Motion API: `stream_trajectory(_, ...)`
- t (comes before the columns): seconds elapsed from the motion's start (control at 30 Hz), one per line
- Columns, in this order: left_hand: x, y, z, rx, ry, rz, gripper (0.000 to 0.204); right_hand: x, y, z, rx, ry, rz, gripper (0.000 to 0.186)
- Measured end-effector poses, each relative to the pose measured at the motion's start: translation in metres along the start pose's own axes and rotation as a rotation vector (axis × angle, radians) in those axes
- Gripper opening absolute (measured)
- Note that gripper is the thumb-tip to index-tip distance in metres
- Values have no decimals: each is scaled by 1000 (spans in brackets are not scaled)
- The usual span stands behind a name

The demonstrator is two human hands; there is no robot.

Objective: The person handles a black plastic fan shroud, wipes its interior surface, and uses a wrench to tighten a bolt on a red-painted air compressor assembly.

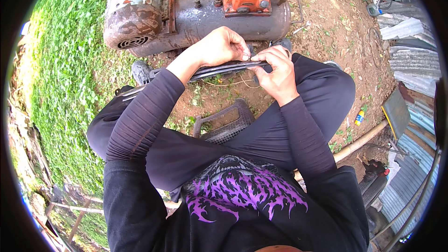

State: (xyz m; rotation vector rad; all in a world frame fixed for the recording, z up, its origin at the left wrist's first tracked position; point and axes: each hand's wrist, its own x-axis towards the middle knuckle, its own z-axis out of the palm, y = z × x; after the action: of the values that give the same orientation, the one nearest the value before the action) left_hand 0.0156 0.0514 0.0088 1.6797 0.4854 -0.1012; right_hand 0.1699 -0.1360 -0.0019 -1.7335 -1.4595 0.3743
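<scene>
- A long dark object point(219, 69), slender and ridged, is held crosswise above the lap; it is passed under the left forearm, and its left end is seen over the left knee point(105, 121).
- By the right hand point(276, 72), its right end is grasped, with thumb below and bent fingers above.
- The left hand point(219, 46) is half curled, fingertips lowered to the object close to the right fingers; whether anything is pinched cannot be told.
- Beyond the hands, a rusty air compressor point(198, 18) is seen on the ground.
</scene>
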Motion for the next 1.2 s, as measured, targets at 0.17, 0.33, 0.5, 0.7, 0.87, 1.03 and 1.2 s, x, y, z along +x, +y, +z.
stream_trajectory(0.17, 3, 13, 0, -1, 6, -142, 13, 2, -2, -2, -46, 15, -43, 23)
stream_trajectory(0.33, 12, 11, -8, -49, -64, -162, 19, 2, -3, -2, -33, 10, -48, 23)
stream_trajectory(0.5, 18, 20, -13, -53, -91, -237, 25, 2, -2, 0, -5, 10, -11, 22)
stream_trajectory(0.7, 23, 25, -20, 52, -183, -258, 28, 4, -6, -1, -37, 23, -32, 23)
stream_trajectory(0.87, 19, 25, -23, 72, -203, -250, 28, 4, -5, -1, -47, 32, -44, 24)
stream_trajectory(1.03, 24, 25, -19, 95, -149, -287, 26, 5, -6, -2, -57, 12, -32, 24)
stream_trajectory(1.2, 28, 13, -19, 7, -175, -230, 29, 2, -2, -1, -9, 16, -16, 22)
